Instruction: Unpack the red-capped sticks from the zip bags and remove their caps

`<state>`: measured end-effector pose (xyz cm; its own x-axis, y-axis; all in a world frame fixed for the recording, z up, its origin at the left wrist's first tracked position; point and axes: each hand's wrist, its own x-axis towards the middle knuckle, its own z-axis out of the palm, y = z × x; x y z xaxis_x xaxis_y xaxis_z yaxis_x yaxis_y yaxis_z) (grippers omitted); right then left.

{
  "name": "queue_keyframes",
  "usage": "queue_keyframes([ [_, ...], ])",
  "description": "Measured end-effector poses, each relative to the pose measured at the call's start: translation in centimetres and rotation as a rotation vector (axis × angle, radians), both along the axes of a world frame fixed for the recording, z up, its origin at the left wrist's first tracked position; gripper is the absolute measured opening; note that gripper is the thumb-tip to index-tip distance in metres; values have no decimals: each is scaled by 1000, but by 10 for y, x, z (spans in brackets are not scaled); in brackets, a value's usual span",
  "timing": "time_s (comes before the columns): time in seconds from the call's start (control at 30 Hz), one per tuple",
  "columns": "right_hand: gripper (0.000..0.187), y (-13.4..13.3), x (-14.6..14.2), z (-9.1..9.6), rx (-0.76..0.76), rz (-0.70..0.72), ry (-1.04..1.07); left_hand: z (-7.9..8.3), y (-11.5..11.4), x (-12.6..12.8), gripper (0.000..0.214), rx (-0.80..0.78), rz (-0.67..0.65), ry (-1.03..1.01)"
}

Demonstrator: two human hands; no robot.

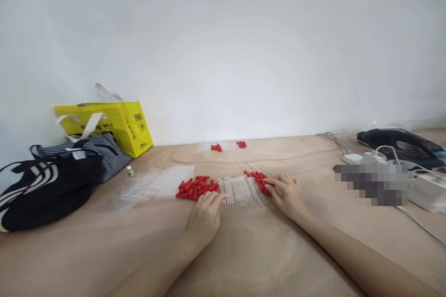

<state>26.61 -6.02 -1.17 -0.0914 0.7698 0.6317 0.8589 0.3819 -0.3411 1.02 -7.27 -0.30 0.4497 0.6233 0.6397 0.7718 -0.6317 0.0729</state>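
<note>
Basically both hands are down on the wooden table [244,260], working a pile of clear glass tubes [240,191] that lies between them. Left hand [206,216] rests palm down, fingers loosely curled, fingertips touching the left edge of the tube pile and just beside the heap of loose red rubber caps [195,187]; cannot tell if it pinches anything. Right hand [287,195] is flat-ish with fingers spread toward the left, fingertips on the red-capped tubes [259,180] at the right end of the pile; seems to touch rather than grasp, a closed grip is not visible. Tubes lie roughly parallel in a row, some sticking out toward the wall. Left of the caps, empty clear plastic bags [153,185] lie flat, a small vial [130,171] near them. Far left: black bag [42,195], striped bag [104,153] behind it, yellow paper bag [118,125] against the wall. Near the wall, another clear packet with red caps [226,146]. Right side: white power strips [427,188] with cables, a dark device [400,144], one pixelated patch
</note>
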Motion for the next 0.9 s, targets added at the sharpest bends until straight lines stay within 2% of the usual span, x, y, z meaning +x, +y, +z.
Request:
queue_keyframes([
  [0.1,21,14,-1,4,-81,-82,44,8,9,7,30,-129,-6,-35],
  [0.3,21,28,-7,8,-192,-64,43,35,37,26,23,-331,28,-12],
  [0.4,24,29,-7,10,-217,-55,54,34,44,35,20,-356,66,3],
  [0.5,23,33,-4,14,-290,-117,156,30,43,38,23,-363,131,19],
  [0.67,19,58,4,20,-463,-235,284,34,36,43,29,-383,268,83],
  [0.77,16,76,5,21,-575,-232,348,40,35,48,32,-408,359,128],
  [0.9,16,91,0,21,-727,-160,482,46,40,55,28,-462,427,179],
])
